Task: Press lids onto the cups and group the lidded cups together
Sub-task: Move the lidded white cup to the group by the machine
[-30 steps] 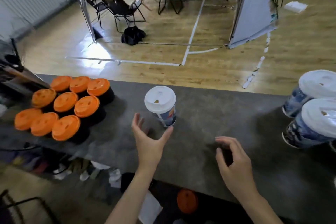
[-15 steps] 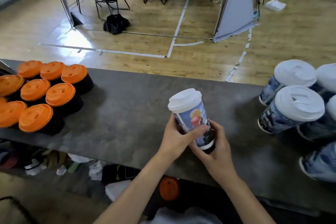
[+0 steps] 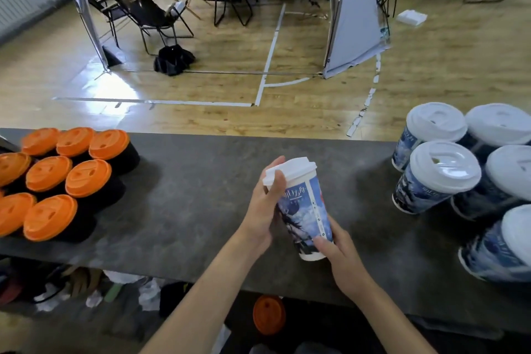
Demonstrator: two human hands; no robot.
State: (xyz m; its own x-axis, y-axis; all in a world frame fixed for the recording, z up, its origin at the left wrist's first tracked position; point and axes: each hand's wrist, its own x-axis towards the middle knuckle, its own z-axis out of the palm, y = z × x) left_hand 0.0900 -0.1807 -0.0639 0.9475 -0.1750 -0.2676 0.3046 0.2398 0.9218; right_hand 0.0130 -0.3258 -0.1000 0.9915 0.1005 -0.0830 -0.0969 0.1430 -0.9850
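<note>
left hand pinches the white plastic lid, right hand grips the tilted blue paper cup, lidded group rightward.

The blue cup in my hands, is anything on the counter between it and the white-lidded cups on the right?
Nothing visible does. Only bare counter lies between the blue cup and the white-lidded cups; the orange-lidded cups stand on the opposite side.

A grey counter bears a cluster of orange-lidded black cups at its left end and white-lidded blue cups at its right end.
</note>
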